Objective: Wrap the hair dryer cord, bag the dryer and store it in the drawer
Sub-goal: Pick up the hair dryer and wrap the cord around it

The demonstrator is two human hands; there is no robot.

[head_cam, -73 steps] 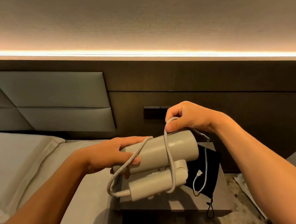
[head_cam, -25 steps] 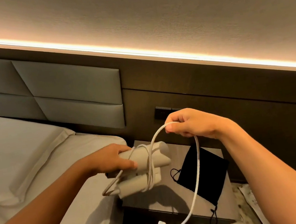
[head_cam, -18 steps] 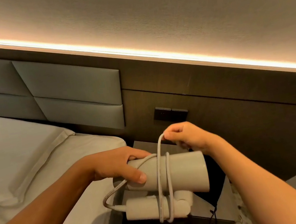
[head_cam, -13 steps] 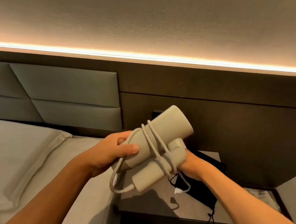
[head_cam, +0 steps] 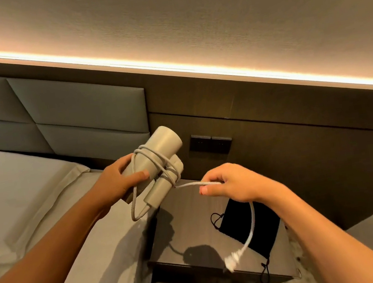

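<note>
While left hand (head_cam: 116,180) grips dryer (head_cam: 156,156); right hand (head_cam: 233,182) pinches cord (head_cam: 187,185) beside it

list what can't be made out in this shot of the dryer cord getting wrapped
- Plug, head view: motion-blurred, prongs unreadable.
- Drawer, head view: the nightstand front faces away; no drawer shows.
- Black bag, head view: its opening is hidden by the right hand and cord.
- Hair dryer, head view: rear end covered by the left hand.
- Wall switches, head view: too small to read.
</note>
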